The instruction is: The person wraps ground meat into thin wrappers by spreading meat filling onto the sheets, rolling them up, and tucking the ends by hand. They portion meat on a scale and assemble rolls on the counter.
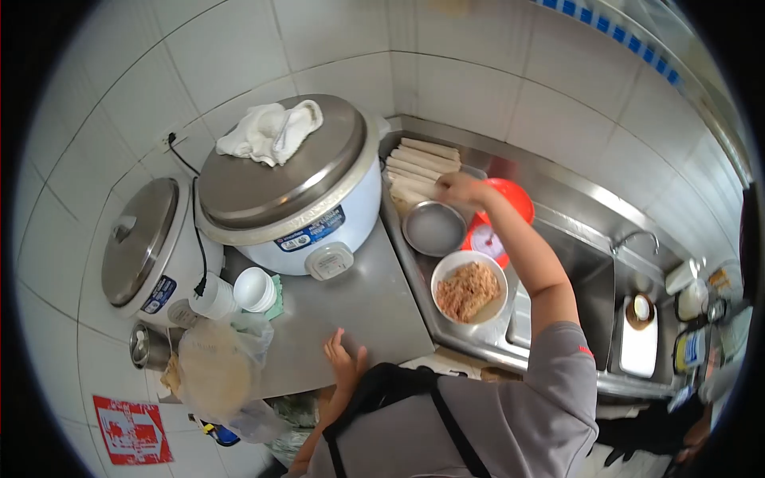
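My right hand (460, 191) reaches over the sink side, fingers curled together and slightly blurred at the ends of several pale rolls (418, 166). Whatever its fingertips hold, if anything, is hidden. Just below that hand sits a round metal pan (434, 229). Nearer me, a white bowl (500, 296) contains minced filling (468, 291). Beside the forearm are a red bowl (514, 199) and a red kitchen scale (488, 241), partly covered by the arm. My left hand (343, 360) is open by the front edge of the steel counter (319, 319), with nothing in it.
A large rice cooker (319, 207) with a white cloth (271, 131) on its lid stands at the back; a second cooker (151, 247) is left of it. White cups (253, 288) and a bag of round wrappers (215, 366) lie nearby. The sink (586, 279) is right.
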A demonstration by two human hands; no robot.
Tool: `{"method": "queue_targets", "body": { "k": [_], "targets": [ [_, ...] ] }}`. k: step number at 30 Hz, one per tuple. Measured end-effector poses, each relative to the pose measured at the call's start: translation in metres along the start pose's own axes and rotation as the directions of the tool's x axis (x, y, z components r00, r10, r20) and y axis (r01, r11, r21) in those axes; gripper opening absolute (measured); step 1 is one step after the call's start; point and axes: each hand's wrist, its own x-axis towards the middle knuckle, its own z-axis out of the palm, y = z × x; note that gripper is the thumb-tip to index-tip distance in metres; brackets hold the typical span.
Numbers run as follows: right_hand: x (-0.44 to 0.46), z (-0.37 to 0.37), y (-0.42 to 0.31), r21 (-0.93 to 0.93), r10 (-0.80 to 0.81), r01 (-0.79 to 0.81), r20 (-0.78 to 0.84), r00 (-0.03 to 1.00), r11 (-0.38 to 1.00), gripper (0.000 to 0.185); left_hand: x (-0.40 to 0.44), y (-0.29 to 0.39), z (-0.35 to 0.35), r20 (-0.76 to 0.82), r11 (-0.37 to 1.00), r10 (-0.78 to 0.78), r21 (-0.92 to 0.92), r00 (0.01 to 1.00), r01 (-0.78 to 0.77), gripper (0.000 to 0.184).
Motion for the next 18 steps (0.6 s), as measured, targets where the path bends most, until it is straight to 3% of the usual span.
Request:
{"method": "queue_targets", "body": {
  "k": [2, 4, 7, 13, 18],
  "targets": [
    [0.061, -0.023, 0.033, -0.138, 0.076, -0.096, -0.149, 0.986, 0.986, 0.041, 0.000, 0.000, 0.002, -0.023, 0.998, 0.002, 0.059, 1.000, 0.000, 0.059],
    [0.115, -0.020, 0.072, -0.204, 0.019, -0.095, -0.348, 0.937, 0.974, 0.039, 0.003, 0.006, -0.001, -0.023, 0.993, 0.046, 0.108, 0.999, -0.043, 0.058],
    [0.172, -0.004, 0.100, -0.178, 0.130, -0.219, -0.410, 0.903, 0.959, 0.037, 0.004, 0.007, -0.003, -0.033, 0.983, 0.023, 0.185, 0.999, -0.017, 0.057],
    [0.218, 0.038, 0.119, -0.425, 0.052, -0.253, -0.429, 0.902, 0.869, 0.026, 0.007, 0.017, -0.007, -0.014, 0.970, -0.080, 0.229, 0.997, 0.081, 0.054],
    [0.217, 0.050, 0.119, -0.462, 0.049, -0.275, -0.443, 0.895, 0.843, 0.034, 0.006, 0.016, -0.008, 0.009, 0.972, -0.083, 0.222, 0.997, 0.079, 0.053]
  ]
}}
